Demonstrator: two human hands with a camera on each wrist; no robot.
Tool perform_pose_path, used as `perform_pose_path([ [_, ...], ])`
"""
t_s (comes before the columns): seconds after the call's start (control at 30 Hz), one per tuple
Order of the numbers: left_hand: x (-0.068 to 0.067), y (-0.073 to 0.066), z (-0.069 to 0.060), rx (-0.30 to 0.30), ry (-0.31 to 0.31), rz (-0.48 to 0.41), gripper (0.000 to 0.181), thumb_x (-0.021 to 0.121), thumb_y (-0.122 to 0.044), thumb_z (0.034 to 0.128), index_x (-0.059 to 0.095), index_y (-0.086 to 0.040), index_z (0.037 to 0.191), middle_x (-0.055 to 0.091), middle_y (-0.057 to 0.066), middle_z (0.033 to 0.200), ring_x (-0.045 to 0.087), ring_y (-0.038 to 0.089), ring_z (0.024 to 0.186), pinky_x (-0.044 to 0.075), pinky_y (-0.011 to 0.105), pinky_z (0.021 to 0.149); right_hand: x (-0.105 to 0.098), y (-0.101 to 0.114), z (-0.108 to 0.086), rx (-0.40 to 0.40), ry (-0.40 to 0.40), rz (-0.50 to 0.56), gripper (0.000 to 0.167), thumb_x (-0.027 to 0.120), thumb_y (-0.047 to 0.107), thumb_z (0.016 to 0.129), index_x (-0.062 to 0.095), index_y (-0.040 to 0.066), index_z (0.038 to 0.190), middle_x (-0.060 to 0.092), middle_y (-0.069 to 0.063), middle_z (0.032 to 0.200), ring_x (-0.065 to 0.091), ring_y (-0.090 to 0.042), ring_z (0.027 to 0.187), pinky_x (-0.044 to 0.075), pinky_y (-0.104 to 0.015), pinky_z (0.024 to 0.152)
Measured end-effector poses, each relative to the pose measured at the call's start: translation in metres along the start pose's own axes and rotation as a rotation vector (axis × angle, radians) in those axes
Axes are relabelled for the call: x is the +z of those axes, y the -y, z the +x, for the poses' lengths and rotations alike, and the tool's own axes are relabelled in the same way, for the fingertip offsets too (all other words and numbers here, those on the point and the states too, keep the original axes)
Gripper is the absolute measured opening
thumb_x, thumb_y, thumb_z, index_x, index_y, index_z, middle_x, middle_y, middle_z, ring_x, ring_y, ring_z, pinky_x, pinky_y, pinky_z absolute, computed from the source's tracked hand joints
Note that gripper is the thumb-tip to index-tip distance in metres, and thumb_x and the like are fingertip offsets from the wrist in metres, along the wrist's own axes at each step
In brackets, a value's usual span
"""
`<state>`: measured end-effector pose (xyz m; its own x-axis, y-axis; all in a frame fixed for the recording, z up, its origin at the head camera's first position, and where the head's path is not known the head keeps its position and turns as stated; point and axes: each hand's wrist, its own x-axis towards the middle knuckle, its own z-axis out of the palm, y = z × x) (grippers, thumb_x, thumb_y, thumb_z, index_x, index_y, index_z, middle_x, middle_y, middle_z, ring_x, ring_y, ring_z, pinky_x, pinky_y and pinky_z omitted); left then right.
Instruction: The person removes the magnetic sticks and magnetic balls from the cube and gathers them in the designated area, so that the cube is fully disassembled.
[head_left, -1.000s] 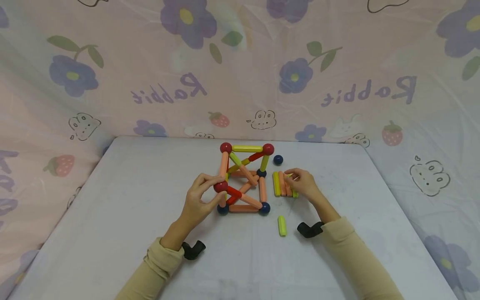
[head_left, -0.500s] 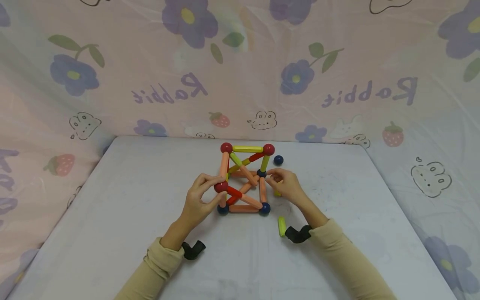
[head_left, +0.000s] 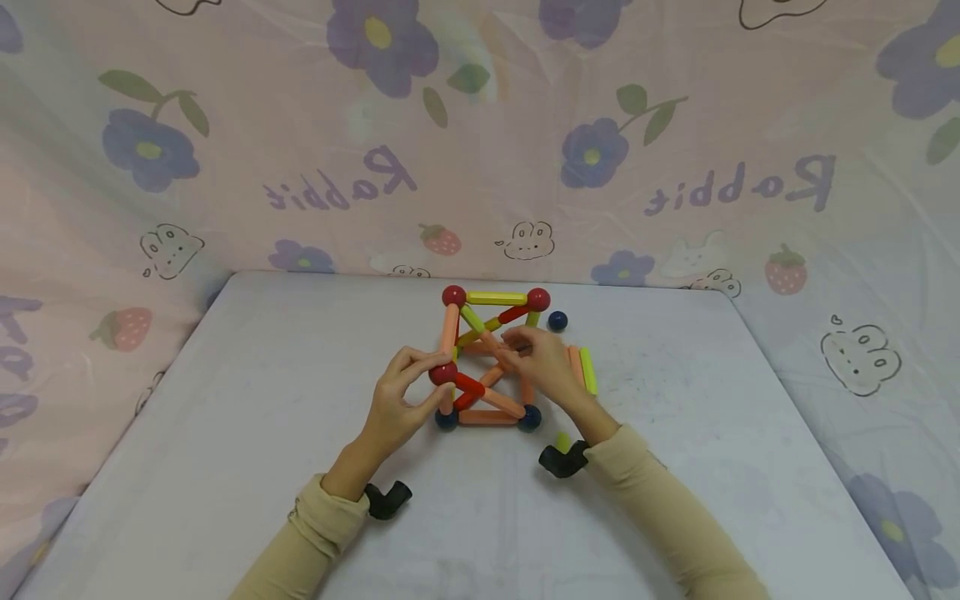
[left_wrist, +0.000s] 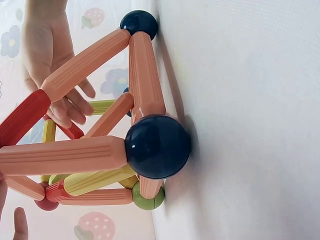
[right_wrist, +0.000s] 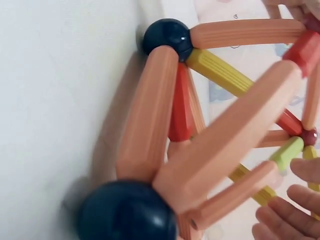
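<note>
A frame of magnetic rods and balls stands on the white table (head_left: 225, 467). At its upper front left corner, my left hand (head_left: 401, 392) pinches a red ball (head_left: 442, 374) between thumb and fingers. My right hand (head_left: 542, 362) reaches over the frame's right side, beside an orange rod (head_left: 489, 339) that slants down from a light green rod (head_left: 472, 318). That orange rod's lower end (right_wrist: 195, 220) is free in the right wrist view. The right fingers (right_wrist: 287, 215) look spread and slightly bent, with no rod held between them. Dark blue balls (left_wrist: 159, 146) form the lower front corners.
A loose dark blue ball (head_left: 557, 321) lies behind the right hand. Orange (head_left: 576, 367) and yellow-green rods (head_left: 588, 371) lie right of the frame, partly hidden by that hand. Another yellow-green rod (head_left: 563, 442) lies nearer, partly covered by the black wrist mount (head_left: 564, 460).
My right hand has moved left from the loose rods, past the frame's right side, to the slanting orange rod. My left hand has stayed at the red ball.
</note>
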<state>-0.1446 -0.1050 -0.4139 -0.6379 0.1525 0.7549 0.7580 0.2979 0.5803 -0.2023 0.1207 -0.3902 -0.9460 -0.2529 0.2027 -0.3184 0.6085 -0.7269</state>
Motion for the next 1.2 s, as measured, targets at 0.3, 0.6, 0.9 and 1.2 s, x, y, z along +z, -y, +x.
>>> perform_pose_path([
  [0.3, 0.0, 0.0, 0.0, 0.005, -0.002, 0.0, 0.043, 0.077, 0.012, 0.0693, 0.068, 0.002, 0.111, 0.06, 0.016, 0.097, 0.057, 0.015, 0.095, 0.043, 0.008, 0.094, 0.019, 0.002, 0.013, -0.005, -0.039, -0.068, 0.031, 0.069, 0.024, 0.089, 0.068, -0.001, 0.107, 0.073, -0.019, 0.105, 0.07, -0.03, 0.092, 0.059, -0.039, 0.08],
  [0.6, 0.0, -0.001, 0.001, 0.01, -0.005, 0.006, 0.044, 0.078, 0.011, 0.0687, 0.068, 0.002, 0.111, 0.06, 0.016, 0.097, 0.056, 0.015, 0.095, 0.044, 0.009, 0.094, 0.028, 0.001, 0.016, 0.028, -0.017, -0.065, 0.029, 0.066, 0.019, 0.091, 0.062, 0.005, 0.116, 0.073, -0.016, 0.106, 0.07, -0.028, 0.097, 0.058, -0.04, 0.087],
  [0.9, 0.001, -0.001, 0.0, 0.004, -0.002, 0.009, 0.044, 0.077, 0.012, 0.0691, 0.069, 0.001, 0.111, 0.06, 0.015, 0.096, 0.056, 0.015, 0.095, 0.043, 0.008, 0.094, 0.026, 0.002, 0.012, 0.025, -0.042, -0.112, 0.028, 0.064, 0.02, 0.093, 0.063, 0.009, 0.119, 0.068, -0.013, 0.091, 0.061, -0.023, 0.082, 0.055, -0.033, 0.076],
  [1.2, 0.001, 0.0, 0.0, -0.006, 0.003, 0.016, 0.042, 0.077, 0.009, 0.0708, 0.068, 0.002, 0.111, 0.06, 0.014, 0.097, 0.056, 0.014, 0.095, 0.043, 0.008, 0.095, 0.02, 0.011, 0.001, 0.023, -0.041, -0.042, 0.03, 0.062, 0.018, 0.094, 0.062, 0.008, 0.122, 0.063, -0.014, 0.097, 0.063, -0.026, 0.091, 0.058, -0.038, 0.083],
])
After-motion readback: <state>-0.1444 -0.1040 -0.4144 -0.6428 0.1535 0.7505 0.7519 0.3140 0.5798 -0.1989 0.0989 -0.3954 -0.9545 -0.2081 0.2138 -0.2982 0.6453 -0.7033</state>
